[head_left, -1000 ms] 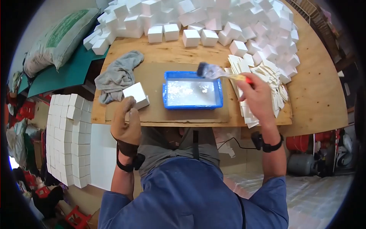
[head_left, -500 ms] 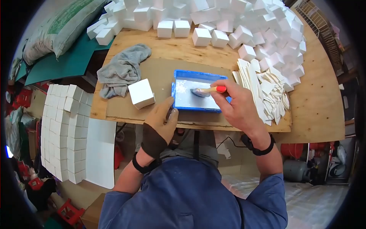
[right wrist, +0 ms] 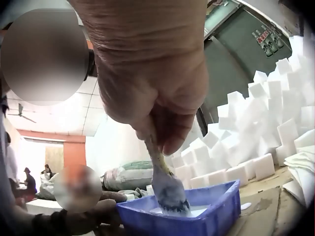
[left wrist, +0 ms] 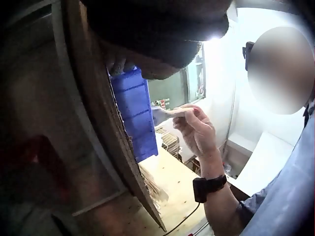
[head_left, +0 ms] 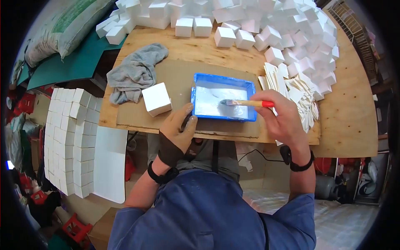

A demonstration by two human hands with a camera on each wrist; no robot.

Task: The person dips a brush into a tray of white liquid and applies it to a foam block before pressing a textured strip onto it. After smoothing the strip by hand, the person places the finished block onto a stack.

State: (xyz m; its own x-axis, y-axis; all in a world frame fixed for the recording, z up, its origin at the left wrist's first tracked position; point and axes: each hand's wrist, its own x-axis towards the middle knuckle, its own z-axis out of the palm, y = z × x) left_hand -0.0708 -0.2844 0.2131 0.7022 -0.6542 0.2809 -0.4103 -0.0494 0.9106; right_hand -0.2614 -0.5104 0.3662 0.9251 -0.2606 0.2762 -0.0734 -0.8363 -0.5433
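Observation:
My right hand (head_left: 285,118) grips the red-tipped wooden handle of a paintbrush (head_left: 248,103). Its bristles dip into white liquid in a shallow blue tray (head_left: 225,118), as the brush (right wrist: 170,191) in the right wrist view also shows. My left hand (head_left: 177,129), in a tan glove with a dark cuff, has its fingertips right at the tray's near left corner, thumb and forefinger spread apart. A white box (head_left: 156,99) sits left of the tray on a cardboard sheet (head_left: 175,75). In the left wrist view the blue tray (left wrist: 135,113) shows from its side.
A grey cloth (head_left: 135,73) lies crumpled at the left. White strips (head_left: 298,93) are heaped right of the tray. Many white boxes (head_left: 246,39) pile up along the table's back and right. Stacked white boxes (head_left: 68,137) stand below the table's left edge.
My left hand has left the white box and moved right to the tray's corner. The brush has come down from above the tray's far side into the liquid and shifted slightly right.

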